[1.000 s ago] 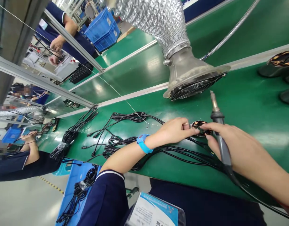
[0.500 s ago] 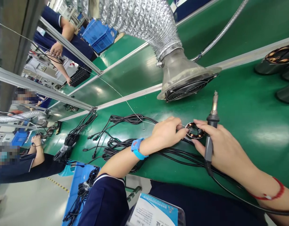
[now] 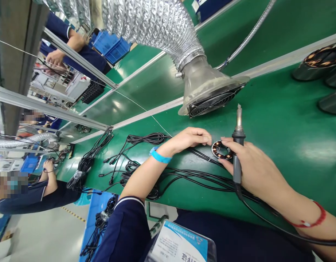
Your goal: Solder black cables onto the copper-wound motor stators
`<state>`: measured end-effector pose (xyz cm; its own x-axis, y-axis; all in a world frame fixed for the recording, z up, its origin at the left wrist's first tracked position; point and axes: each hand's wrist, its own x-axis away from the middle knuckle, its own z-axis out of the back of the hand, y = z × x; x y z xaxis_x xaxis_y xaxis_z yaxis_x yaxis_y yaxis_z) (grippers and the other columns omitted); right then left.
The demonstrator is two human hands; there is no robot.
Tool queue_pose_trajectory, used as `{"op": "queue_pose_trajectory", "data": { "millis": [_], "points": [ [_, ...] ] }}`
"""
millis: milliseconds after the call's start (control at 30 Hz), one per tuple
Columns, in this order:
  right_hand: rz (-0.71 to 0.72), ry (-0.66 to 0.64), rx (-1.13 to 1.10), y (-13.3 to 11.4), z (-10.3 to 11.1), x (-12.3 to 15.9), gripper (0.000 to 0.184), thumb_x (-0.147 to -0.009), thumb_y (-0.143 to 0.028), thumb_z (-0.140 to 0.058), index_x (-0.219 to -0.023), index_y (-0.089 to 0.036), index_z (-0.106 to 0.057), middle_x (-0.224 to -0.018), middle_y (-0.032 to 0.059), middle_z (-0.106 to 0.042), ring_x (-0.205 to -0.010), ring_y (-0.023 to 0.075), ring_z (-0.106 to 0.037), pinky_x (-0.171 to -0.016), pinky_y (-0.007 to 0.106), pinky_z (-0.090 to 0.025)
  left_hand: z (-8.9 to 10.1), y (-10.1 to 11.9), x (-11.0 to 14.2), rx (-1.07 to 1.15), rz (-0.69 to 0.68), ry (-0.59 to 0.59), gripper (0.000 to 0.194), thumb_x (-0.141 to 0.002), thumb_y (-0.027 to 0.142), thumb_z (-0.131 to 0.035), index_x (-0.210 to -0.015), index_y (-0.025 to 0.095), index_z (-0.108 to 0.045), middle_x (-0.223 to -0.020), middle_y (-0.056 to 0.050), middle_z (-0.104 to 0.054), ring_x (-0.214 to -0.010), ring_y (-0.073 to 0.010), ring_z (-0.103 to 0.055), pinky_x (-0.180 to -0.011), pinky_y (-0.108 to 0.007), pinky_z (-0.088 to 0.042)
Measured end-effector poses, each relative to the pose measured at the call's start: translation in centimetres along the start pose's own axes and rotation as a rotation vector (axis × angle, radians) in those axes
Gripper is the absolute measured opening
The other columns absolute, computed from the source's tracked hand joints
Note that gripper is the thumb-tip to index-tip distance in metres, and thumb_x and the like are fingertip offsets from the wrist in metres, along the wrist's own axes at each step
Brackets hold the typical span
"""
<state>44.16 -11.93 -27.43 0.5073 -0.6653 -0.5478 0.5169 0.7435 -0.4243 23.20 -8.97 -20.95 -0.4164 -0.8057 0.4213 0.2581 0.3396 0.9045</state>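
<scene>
Pointing its tip far, the soldering iron (image 3: 238, 135) runs near-to-far in the right hand (image 3: 257, 169), which also pinches the copper-wound ring (image 3: 218, 155); the left hand (image 3: 191, 139) curls, its grasp unclear.

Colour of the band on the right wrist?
Red band, best seen in the head view.

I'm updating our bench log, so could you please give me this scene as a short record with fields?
Left hand: beside the copper-wound ring; grip unclear
Right hand: holds the soldering iron, thumb and finger at the ring
Iron tip: points away from the person, off the ring
Cables: black cables, partly coiled, on the green bench
Beyond hands: grilled hood on a silver duct
Far right: dark cylinders with copper windings
</scene>
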Motion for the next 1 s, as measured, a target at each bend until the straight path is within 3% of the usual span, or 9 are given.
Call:
{"op": "queue_pose_trajectory", "data": {
  "millis": [67, 133, 233, 433, 500, 667, 767, 933, 1000],
  "points": [
    [-0.01, -0.012, 0.006, 0.3, 0.0, 0.1, 0.039, -0.096, -0.041, -0.04, -0.121, -0.012, -0.049, -0.116, 0.006, -0.056, -0.092, 0.017, -0.052, -0.078, 0.03, -0.043, -0.5, -0.5, -0.8, 0.147, 0.046, 0.005, 0.03, -0.079, 0.039, -0.062, -0.082, 0.01, -0.059, -0.068, 0.003, -0.046, -0.05, -0.0017, -0.027, -0.049, -0.022, -0.014],
    [-0.025, -0.018, 0.015, 0.5, 0.1, 0.1, 0.042, -0.097, -0.044, -0.039, -0.122, -0.012, -0.049, -0.116, 0.0061, -0.057, -0.091, 0.0175, -0.052, -0.076, 0.03, -0.043, -1.4, -0.7, -0.8, 0.156, 0.033, 0.056, 0.03, -0.079, 0.038, -0.061, -0.086, 0.01, -0.058, -0.07, 0.003, -0.046, -0.051, -0.0013, -0.029, -0.05, -0.021, -0.018],
    [-0.031, -0.022, 0.021, 0.7, 0.3, 0.0, 0.046, -0.097, -0.047, -0.036, -0.124, -0.012, -0.049, -0.113, 0.0075, -0.057, -0.089, 0.0182, -0.052, -0.074, 0.031, -0.042, -2.6, -0.6, -0.1, 0.047, -0.03, 0.115, 0.028, -0.079, 0.034, -0.062, -0.091, 0.009, -0.058, -0.072, 0.002, -0.049, -0.06, -0.0036, -0.038, -0.058, -0.02, -0.03],
    [0.002, -0.018, 0.042, 0.7, 0.6, -0.3, 0.046, -0.097, -0.047, -0.035, -0.123, -0.012, -0.049, -0.103, 0.0076, -0.059, -0.081, 0.0177, -0.049, -0.069, 0.03, -0.04, -3.9, -0.3, 1.4, -0.306, -0.151, 0.29, 0.014, -0.081, 0.025, -0.055, -0.081, 0.011, -0.055, -0.08, -0.001, -0.052, -0.07, -0.0061, -0.044, -0.067, -0.021, -0.036],
    [0.009, -0.021, 0.054, 0.7, 0.7, -0.3, 0.047, -0.097, -0.047, -0.035, -0.125, -0.012, -0.048, -0.105, 0.007, -0.059, -0.082, 0.0173, -0.049, -0.07, 0.03, -0.04, -3.8, -0.2, 1.9, -0.349, -0.121, 0.322, 0.013, -0.082, 0.024, -0.053, -0.078, 0.011, -0.054, -0.078, 0.0, -0.052, -0.07, -0.0064, -0.044, -0.066, -0.021, -0.035],
    [0.018, -0.015, 0.07, 0.6, 0.6, -0.3, 0.047, -0.098, -0.048, -0.033, -0.124, -0.012, -0.048, -0.104, 0.0072, -0.059, -0.082, 0.0168, -0.049, -0.07, 0.029, -0.04, -3.5, 0.0, 2.7, -0.027, 0.044, 0.196, 0.019, -0.076, 0.026, -0.062, -0.075, 0.009, -0.054, -0.07, 0.001, -0.05, -0.065, -0.005, -0.043, -0.067, -0.021, -0.036],
    [0.021, 0.0, 0.086, 0.6, 0.6, -0.3, 0.046, -0.098, -0.047, -0.033, -0.123, -0.012, -0.048, -0.1, 0.0073, -0.058, -0.082, 0.0175, -0.049, -0.07, 0.029, -0.039, -3.6, -0.3, 2.3, 0.131, 0.021, 0.142, 0.02, -0.075, 0.026, -0.064, -0.074, 0.009, -0.054, -0.07, 0.0, -0.052, -0.066, -0.0048, -0.045, -0.07, -0.021, -0.037],
    [-0.023, 0.007, 0.162, 0.7, 0.9, -0.3, 0.041, -0.095, -0.042, -0.044, -0.12, -0.01, -0.048, -0.101, 0.0086, -0.058, -0.083, 0.0195, -0.049, -0.07, 0.031, -0.037, -4.4, -1.3, 2.0, 0.085, -0.054, 0.277, 0.026, -0.08, 0.033, -0.061, -0.084, 0.009, -0.055, -0.074, -0.001, -0.052, -0.068, -0.0059, -0.045, -0.069, -0.022, -0.039],
    [-0.036, 0.021, 0.18, 0.7, 1.0, -0.3, 0.041, -0.095, -0.044, -0.042, -0.118, -0.01, -0.049, -0.101, 0.0092, -0.058, -0.083, 0.0203, -0.049, -0.069, 0.031, -0.038, -4.6, -1.7, 2.2, -0.038, -0.054, 0.265, 0.029, -0.079, 0.037, -0.063, -0.085, 0.01, -0.055, -0.074, 0.0, -0.051, -0.064, -0.0054, -0.042, -0.062, -0.021, -0.036]
  ]
}}
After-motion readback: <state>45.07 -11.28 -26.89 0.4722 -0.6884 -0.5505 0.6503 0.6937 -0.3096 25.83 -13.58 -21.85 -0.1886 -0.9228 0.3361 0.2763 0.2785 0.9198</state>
